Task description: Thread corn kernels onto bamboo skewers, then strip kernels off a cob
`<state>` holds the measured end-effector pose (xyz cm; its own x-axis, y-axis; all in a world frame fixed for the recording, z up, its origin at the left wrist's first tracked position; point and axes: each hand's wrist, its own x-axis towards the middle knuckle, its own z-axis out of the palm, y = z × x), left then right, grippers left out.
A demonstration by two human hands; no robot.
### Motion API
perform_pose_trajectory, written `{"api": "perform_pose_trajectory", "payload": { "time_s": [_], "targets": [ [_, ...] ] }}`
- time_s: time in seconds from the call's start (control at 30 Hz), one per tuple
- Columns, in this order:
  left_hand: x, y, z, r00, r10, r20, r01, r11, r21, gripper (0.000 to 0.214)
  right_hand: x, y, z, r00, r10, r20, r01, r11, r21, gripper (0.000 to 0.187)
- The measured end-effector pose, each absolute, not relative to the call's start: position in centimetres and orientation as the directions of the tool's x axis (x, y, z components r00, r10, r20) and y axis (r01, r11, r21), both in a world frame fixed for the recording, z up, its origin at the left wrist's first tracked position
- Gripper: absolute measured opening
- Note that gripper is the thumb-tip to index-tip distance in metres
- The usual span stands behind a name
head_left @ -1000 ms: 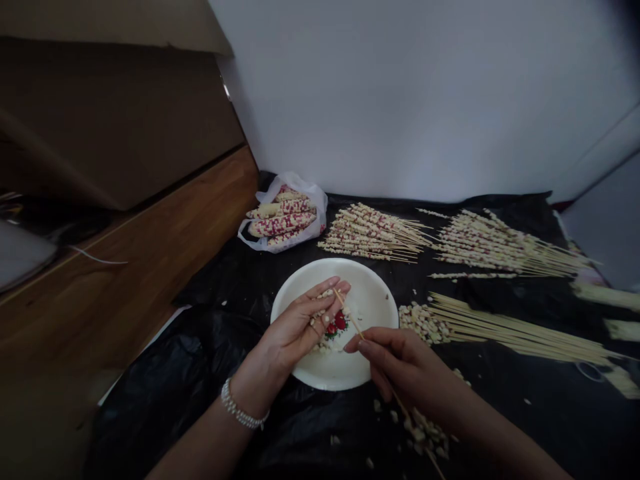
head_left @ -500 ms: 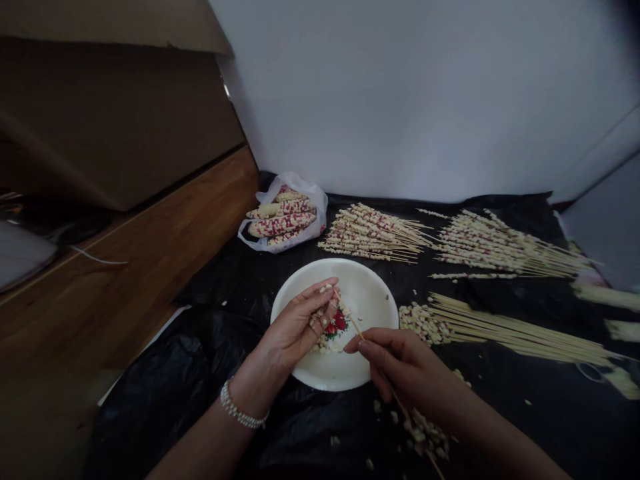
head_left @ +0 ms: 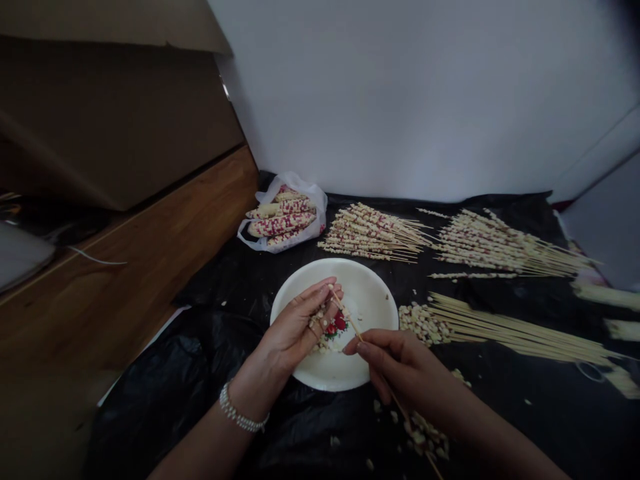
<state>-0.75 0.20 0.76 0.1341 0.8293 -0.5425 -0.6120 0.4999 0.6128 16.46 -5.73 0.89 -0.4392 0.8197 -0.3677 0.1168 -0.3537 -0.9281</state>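
Note:
My left hand (head_left: 293,327) is cupped over a white plate (head_left: 370,293) and shut on a few pale corn kernels (head_left: 323,320). My right hand (head_left: 400,367) pinches a thin bamboo skewer (head_left: 347,313), whose upper tip reaches the left fingertips. Its lower end runs down past my right hand toward the bottom of the view. Loose kernels and a red flower pattern (head_left: 337,325) show on the plate beneath my fingers. A beaded bracelet (head_left: 240,415) circles my left wrist.
Behind the plate, a white plastic bag (head_left: 300,233) holds red-and-cream corn cobs (head_left: 283,223). Bundles of kernel-threaded skewers (head_left: 375,233) and bare skewers (head_left: 515,333) lie on a black plastic sheet (head_left: 165,373), with kernel heaps (head_left: 423,323). A wooden ledge (head_left: 150,247) runs along the left.
My left fingers have curled a little closer around the kernels, and the skewer tip has shifted slightly left among them. The plate and bundles have not moved.

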Motion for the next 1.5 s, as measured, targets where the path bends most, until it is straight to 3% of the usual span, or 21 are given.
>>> {"api": "perform_pose_trajectory", "payload": {
  "time_s": [0.77, 1.13, 1.5],
  "targets": [
    [-0.52, -0.02, 0.53, 0.150, 0.835, -0.529, -0.610, 0.499, 0.616, 0.017, 16.20, -5.68, 0.66, -0.431, 0.827, -0.361, 0.120, -0.344, -0.931, 0.037],
    [-0.30, -0.45, 0.44, 0.128, 0.873, -0.471, -0.578, 0.452, 0.680, 0.014, 16.26, -5.82, 0.13, -0.421, 0.841, -0.340, 0.105, -0.328, -0.939, 0.037],
    [-0.02, -0.29, 0.93, 0.209, 0.791, -0.574, -0.642, 0.554, 0.529, 0.008, 16.26, -5.75, 0.33, -0.423, 0.852, -0.309, 0.101, -0.295, -0.950, 0.035]
  ]
}}
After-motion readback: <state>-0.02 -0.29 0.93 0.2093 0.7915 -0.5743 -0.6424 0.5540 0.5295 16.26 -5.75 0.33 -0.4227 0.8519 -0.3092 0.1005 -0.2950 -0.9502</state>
